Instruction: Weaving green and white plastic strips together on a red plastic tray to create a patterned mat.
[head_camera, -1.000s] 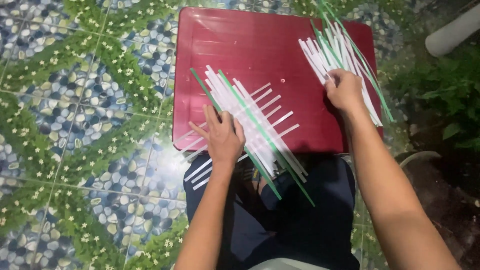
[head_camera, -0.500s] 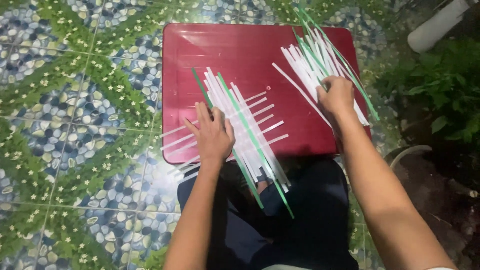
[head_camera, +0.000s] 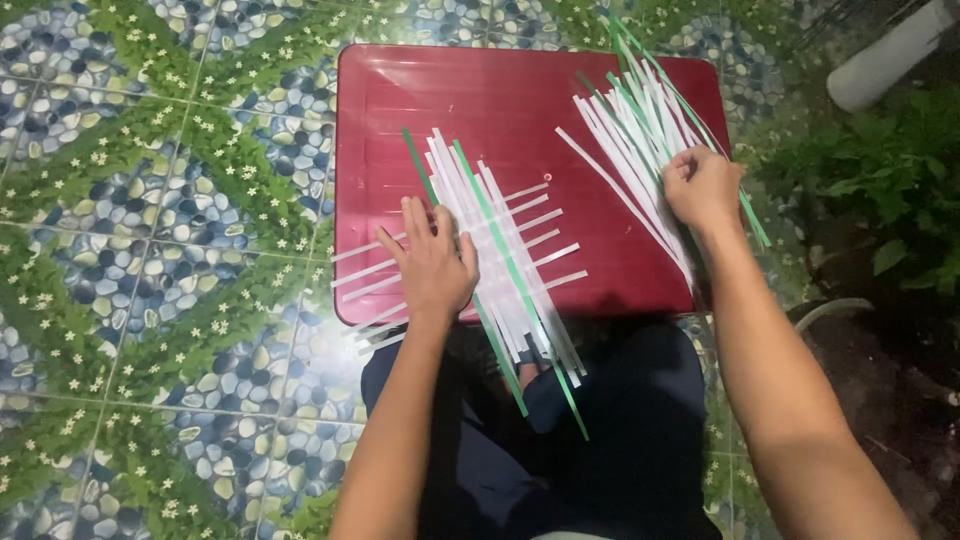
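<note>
left hand (head_camera: 435, 262) flat, fingers spread, pinning woven strips (head_camera: 490, 250) on red desk (head_camera: 500, 100); right hand (head_camera: 703, 185) fisted on loose strips (head_camera: 640, 130) right of weave; we'd draw one out slowly, keeping pressure.

A tray (head_camera: 520, 90) lies on the tiled floor (head_camera: 150, 250) in the upper middle of the frame. On it, the woven strips (head_camera: 490, 250) sit centre-left under the left hand (head_camera: 435, 265), overhanging its near edge. A loose strip bundle (head_camera: 640, 130) lies upper right, under the right hand (head_camera: 703, 187). Plants (head_camera: 880, 170) stand at the far right.
</note>
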